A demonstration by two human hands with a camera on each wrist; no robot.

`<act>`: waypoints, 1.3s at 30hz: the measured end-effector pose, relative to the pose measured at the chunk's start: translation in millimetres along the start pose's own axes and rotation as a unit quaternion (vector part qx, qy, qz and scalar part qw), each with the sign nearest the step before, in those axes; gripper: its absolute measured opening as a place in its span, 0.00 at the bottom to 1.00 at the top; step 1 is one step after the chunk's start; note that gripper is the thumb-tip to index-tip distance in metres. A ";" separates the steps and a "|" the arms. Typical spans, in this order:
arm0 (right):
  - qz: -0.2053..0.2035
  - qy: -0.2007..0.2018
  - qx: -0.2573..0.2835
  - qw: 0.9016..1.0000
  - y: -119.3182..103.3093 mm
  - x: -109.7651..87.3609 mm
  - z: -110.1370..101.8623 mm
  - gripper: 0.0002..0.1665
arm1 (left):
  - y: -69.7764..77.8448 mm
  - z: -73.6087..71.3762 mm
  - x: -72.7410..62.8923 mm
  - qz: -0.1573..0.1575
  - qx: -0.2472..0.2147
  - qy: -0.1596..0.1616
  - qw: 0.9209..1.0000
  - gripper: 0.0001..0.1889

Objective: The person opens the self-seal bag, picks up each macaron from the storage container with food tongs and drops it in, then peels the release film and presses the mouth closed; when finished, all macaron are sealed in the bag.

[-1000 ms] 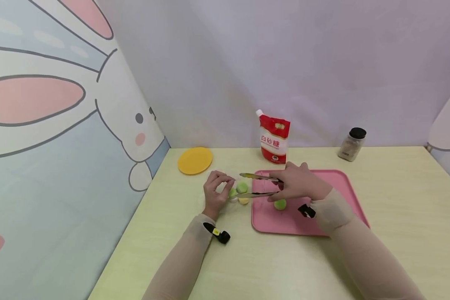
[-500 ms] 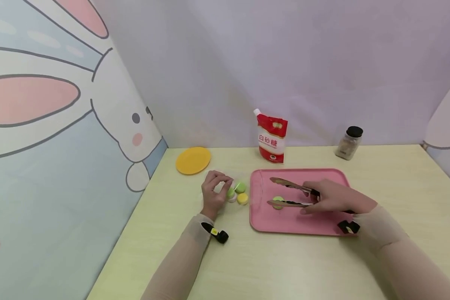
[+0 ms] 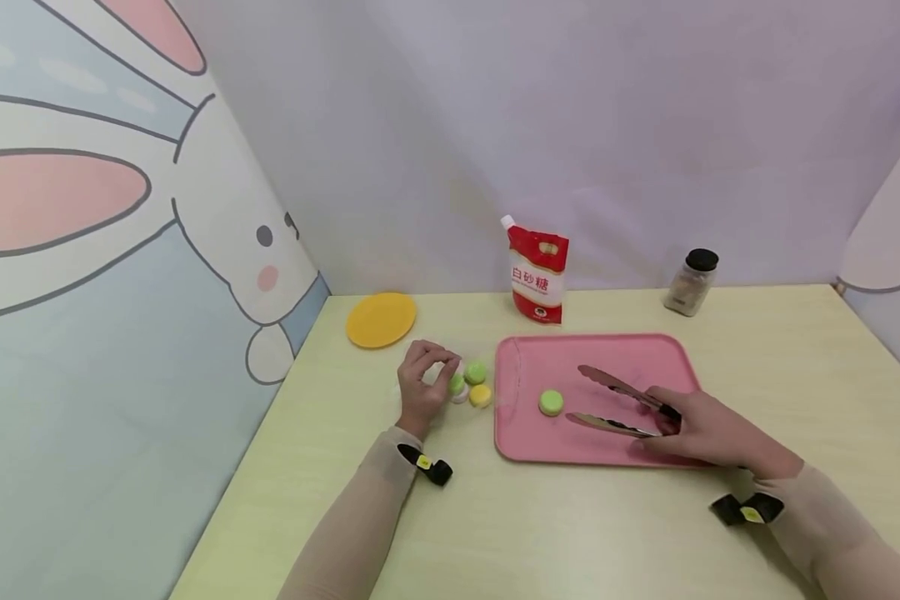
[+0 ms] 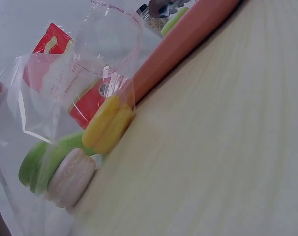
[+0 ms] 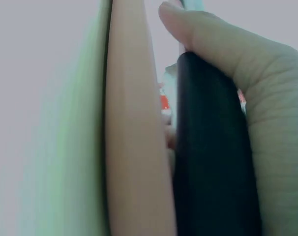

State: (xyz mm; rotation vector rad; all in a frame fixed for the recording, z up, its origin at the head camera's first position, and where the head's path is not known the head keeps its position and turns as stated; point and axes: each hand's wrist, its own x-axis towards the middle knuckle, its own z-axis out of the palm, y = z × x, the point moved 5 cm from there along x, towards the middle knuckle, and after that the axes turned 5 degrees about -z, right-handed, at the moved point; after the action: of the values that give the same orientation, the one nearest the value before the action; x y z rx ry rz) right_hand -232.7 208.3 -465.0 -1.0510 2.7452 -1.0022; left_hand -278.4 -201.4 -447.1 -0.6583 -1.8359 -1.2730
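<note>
L hand (image 3: 422, 387): thumb & index fingertips meet in a pinch on a clear plastic bag (image 4: 28, 113); finger at the bag's edge just visible in L wrist view. Bag lies on the table (image 3: 555, 525), L of the pink tray (image 3: 547, 354), its clear film extending over the tray's L end. Inside the bag, grouped close together: green macarons (image 3: 476, 372), a yellow macaron (image 3: 480, 395) & a pale macaron (image 4: 73, 178), all next to the L hand.

R hand (image 3: 701, 425): grasps metal tongs (image 3: 621, 387) by the dark handle, thumb lying along it (R wrist view, close & blurred). Tong arms spread, tips pointing L, above the tray's R half; contact w/ tray surface can't be told. Single green macaron (image 3: 551, 402) sits flat on the tray, L of centre, just beyond the tong tips & apart from them.

Bkgd, L to R: yellow plate (image 3: 381, 320) at far L; red-&-white pouch (image 3: 537, 275) w/ white cap, upright behind tray; jar (image 3: 690, 289) w/ black lid, near the wall (image 3: 630, 133).
</note>
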 end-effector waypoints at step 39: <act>0.024 0.007 -0.024 0.999 -3.3 -0.8 -0.8 0.27 | 6.7 -0.5 1.9 0.010 -0.005 -0.003 1.000 0.05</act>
State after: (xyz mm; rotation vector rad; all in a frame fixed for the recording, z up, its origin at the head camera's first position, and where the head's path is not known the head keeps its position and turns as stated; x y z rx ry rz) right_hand -230.3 207.4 -462.6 -0.9831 2.8052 -0.9461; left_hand -274.1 -199.4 -441.9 -0.6853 -1.8242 -1.2690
